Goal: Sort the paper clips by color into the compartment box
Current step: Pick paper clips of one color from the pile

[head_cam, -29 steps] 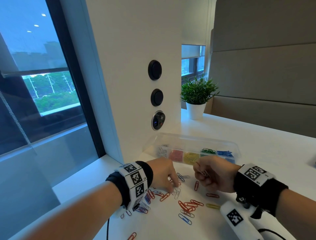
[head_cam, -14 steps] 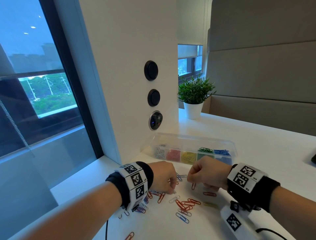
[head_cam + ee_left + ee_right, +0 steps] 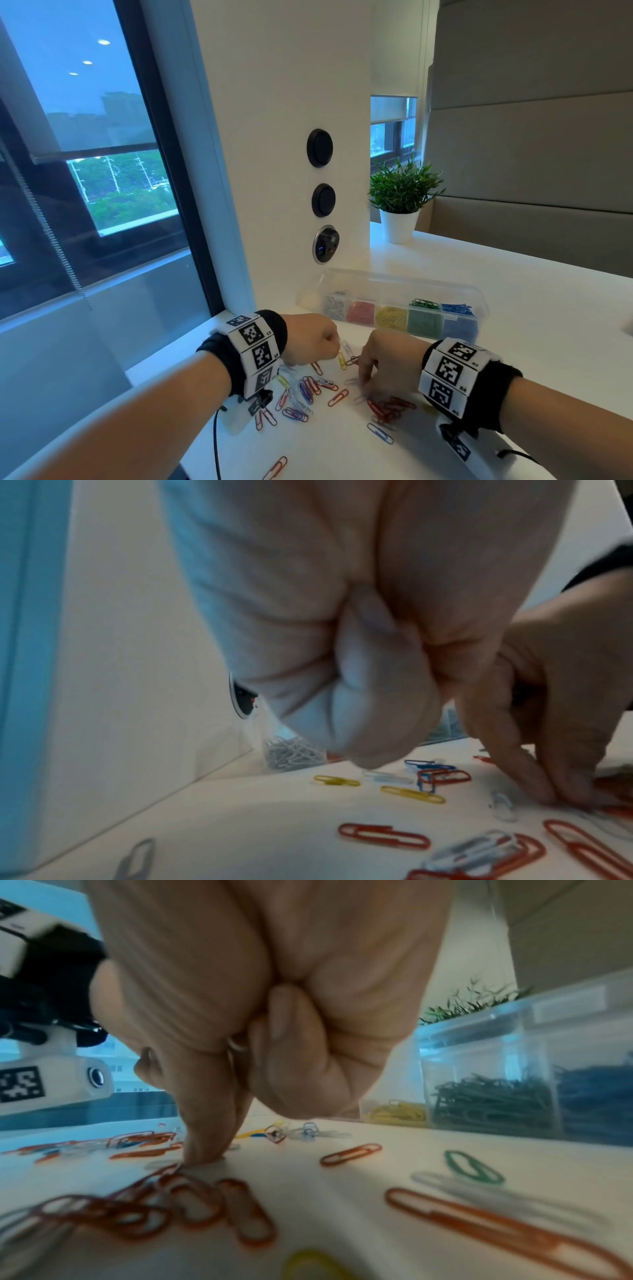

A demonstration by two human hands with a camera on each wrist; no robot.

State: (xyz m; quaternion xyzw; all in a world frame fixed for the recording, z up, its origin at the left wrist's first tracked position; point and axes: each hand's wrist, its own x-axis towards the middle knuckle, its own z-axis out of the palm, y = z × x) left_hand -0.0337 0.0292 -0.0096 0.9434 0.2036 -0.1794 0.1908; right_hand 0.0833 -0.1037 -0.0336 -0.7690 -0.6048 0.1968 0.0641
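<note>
Clear glossy plastic compartment box (image 3: 404, 301); smooth white table (image 3: 513, 308).
</note>
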